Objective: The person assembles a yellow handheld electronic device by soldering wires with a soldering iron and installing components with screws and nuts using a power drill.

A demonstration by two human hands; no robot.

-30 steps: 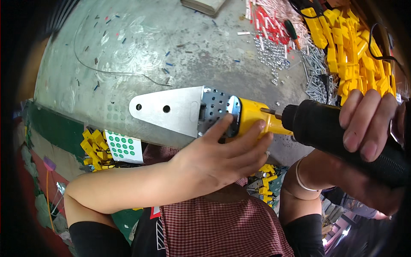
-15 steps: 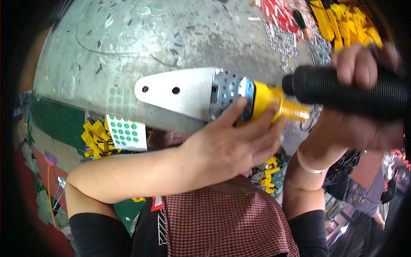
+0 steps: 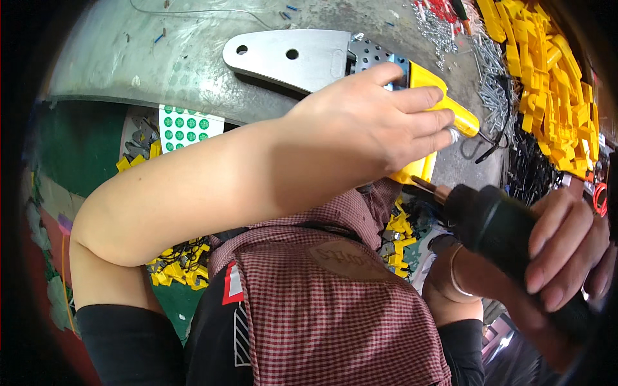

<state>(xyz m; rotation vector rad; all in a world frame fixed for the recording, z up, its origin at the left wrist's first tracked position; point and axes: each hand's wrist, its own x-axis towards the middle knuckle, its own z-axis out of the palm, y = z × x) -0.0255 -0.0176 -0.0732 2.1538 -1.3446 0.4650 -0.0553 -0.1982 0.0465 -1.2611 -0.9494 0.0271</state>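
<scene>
A pipe welding iron lies across the bench edge, with a flat grey heating plate that has two holes, a perforated metal sleeve and a yellow plastic handle. My left hand wraps over the handle, fingers curled round its far side and hiding much of it. In my right hand is a black electric screwdriver, gripped by its body. Its bit points left at the lower yellow part of the iron, at or very near the surface; contact cannot be made out.
Yellow plastic shells are heaped at the far right. Loose screws lie beside them, near a dark-handled screwdriver. A sheet of green round stickers hangs by the bench's near edge. More yellow parts sit below.
The electric screwdriver has swung down and left, bringing its bit to the yellow part. My left hand now grips further over the handle. The view has shifted, so the iron appears higher.
</scene>
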